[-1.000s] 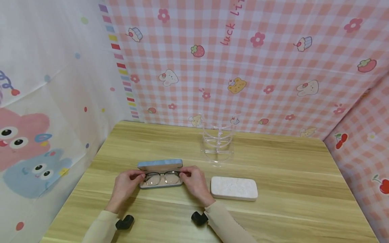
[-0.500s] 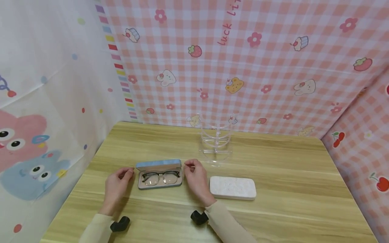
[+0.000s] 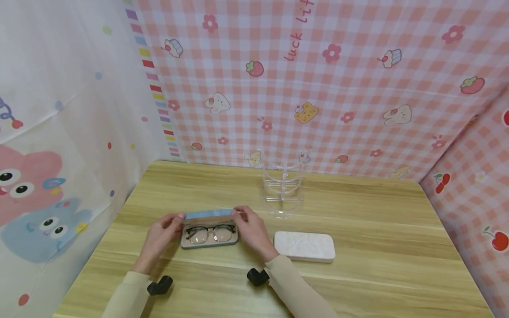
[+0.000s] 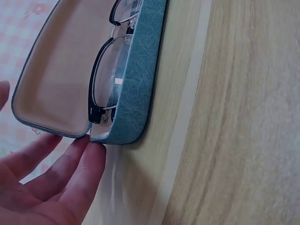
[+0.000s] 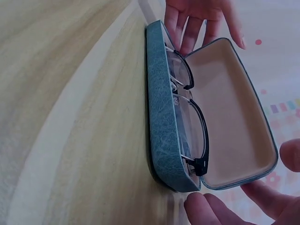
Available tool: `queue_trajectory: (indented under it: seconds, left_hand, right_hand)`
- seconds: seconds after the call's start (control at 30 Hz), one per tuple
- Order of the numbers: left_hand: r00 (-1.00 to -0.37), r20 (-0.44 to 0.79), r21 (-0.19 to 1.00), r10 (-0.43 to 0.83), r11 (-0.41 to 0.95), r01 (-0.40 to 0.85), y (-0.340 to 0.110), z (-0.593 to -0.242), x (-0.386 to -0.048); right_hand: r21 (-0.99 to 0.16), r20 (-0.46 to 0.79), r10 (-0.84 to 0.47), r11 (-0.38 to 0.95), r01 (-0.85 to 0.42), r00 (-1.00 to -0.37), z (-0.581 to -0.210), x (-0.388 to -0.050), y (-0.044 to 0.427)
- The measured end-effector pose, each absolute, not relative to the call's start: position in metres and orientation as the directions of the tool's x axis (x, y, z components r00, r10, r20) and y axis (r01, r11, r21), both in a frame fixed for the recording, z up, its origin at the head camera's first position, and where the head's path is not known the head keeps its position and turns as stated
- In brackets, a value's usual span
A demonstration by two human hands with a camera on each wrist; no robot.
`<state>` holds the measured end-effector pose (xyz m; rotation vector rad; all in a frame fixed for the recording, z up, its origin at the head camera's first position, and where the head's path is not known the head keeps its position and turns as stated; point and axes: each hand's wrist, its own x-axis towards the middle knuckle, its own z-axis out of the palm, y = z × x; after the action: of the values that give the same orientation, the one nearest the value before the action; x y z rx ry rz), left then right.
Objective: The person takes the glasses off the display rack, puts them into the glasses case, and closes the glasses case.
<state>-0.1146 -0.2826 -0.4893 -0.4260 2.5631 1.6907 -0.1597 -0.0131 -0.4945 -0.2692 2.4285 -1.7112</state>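
A pair of eyeglasses (image 3: 219, 227) with dark upper rims lies in an open blue glasses case (image 3: 209, 244) on the table. In the left wrist view, the case's textured lower shell (image 4: 133, 103) and pale lid lining (image 4: 56, 70) show. My left hand (image 3: 161, 236) is at the case's left end, its extended fingertips touching near the hinge, thumb apart. At the opposite end is my right hand (image 3: 253, 230); in the right wrist view its fingers (image 5: 269, 199) reach behind the lid and by the hinge corner, with the thumb off the lid.
A white glasses case (image 3: 304, 246) lies shut to the right of my right hand. Behind stands a clear tiered stand (image 3: 283, 198). The wooden table (image 3: 377, 221) meets patterned cloth walls (image 3: 278, 88) at its back and sides.
Both hands let go of the eyeglasses, which now lie in the case. They drew apart to either side, then came back in to the ends of the lid. The lid looks slightly tilted.
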Motion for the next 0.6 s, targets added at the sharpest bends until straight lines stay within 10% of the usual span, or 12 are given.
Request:
queue_trajectory:
  seconds: [0.6]
  left_hand:
    - [-0.955, -0.261, 0.931, -0.138, 0.226, -0.287, -0.2855, -0.4902, -0.1148]
  right_hand:
    - [-0.963, -0.045, -0.368, 0.262, -0.057, -0.929, -0.4964, -0.1656, -0.0080]
